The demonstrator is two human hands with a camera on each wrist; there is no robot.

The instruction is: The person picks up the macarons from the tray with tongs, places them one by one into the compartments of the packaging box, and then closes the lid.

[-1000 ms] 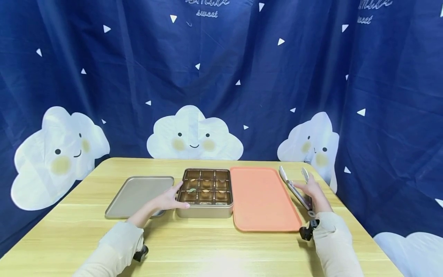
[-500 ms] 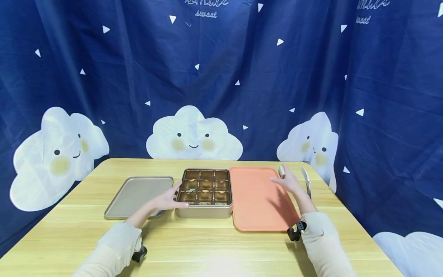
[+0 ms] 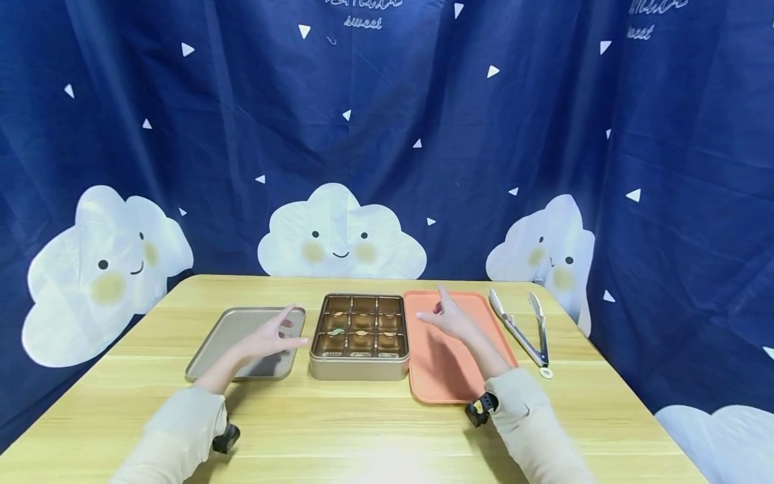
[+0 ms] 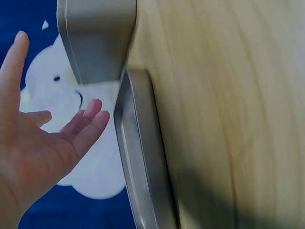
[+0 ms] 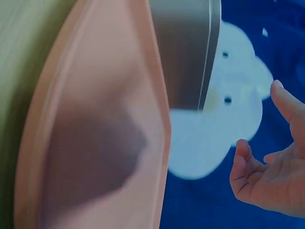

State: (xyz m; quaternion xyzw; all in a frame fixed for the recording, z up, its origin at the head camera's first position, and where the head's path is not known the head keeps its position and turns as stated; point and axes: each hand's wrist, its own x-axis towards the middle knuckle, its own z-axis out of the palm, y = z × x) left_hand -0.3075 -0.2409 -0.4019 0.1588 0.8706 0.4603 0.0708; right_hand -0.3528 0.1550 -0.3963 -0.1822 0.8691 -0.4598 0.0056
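Note:
A metal tin point(image 3: 359, 368) with a brown divided insert point(image 3: 363, 324) stands mid-table; small orange and green bits show in its compartments. My left hand point(image 3: 266, 339) hovers over the flat metal lid point(image 3: 226, 339), left of the tin, thumb and fingers spread and holding nothing. Over the orange tray point(image 3: 441, 370) hangs my right hand point(image 3: 450, 319), its fingers loosely spread and nothing in them. In the left wrist view the left hand point(image 4: 43, 148) is apart from the tin point(image 4: 97, 43). The right wrist view shows the right hand point(image 5: 271, 176) off the tray point(image 5: 105, 62).
Metal tongs point(image 3: 526, 339) lie spread on the wooden table point(image 3: 338, 430) to the right of the tray. The tray's left edge is close against the tin. A dark blue curtain point(image 3: 375, 148) with clouds hangs behind the table.
My right hand has moved left from the tongs to above the tray, leaving the tongs on the table. My left hand has let go of the tin's side and drawn back left.

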